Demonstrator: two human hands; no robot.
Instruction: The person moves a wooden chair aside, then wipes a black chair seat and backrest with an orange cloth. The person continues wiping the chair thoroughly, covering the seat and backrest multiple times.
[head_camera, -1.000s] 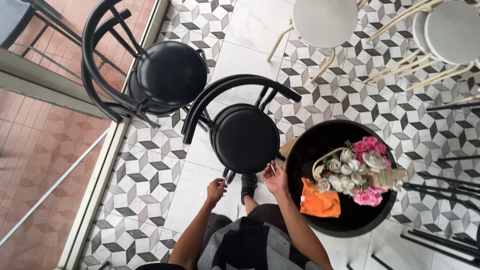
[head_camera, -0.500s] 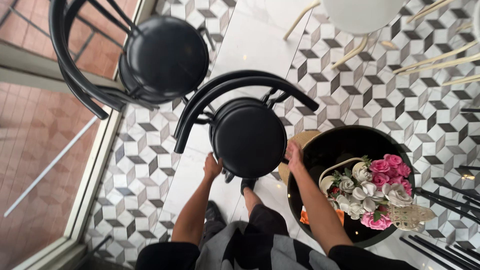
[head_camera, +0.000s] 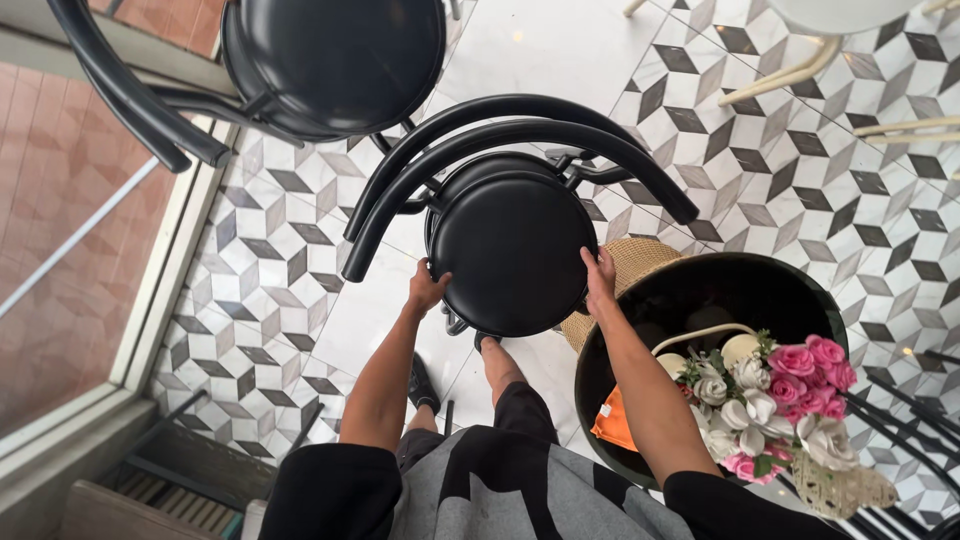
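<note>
Both hands already on the stacked black chairs (head_camera: 512, 250), so the grabbing part looks done. Left hand (head_camera: 426, 287) clamped on the left edge of the round seat, fingers curled over the rim; right hand (head_camera: 599, 279) doing the same on the right edge. Stack sitting right in front on the patterned tile floor (head_camera: 270, 300), curved backrests pointing away, between a second black chair stack (head_camera: 330, 60) up top and the round black table (head_camera: 700, 290) on the right. Can't tell whether the legs are off the floor yet, hidden under the seat. Probably just gripped and not really moved anywhere, so the carrying and setting down would be what's left. On the table: basket of pink and white flowers (head_camera: 775, 390) plus an orange cloth (head_camera: 615, 425). Woven round thing (head_camera: 630, 265) poking out just behind the right hand.
</note>
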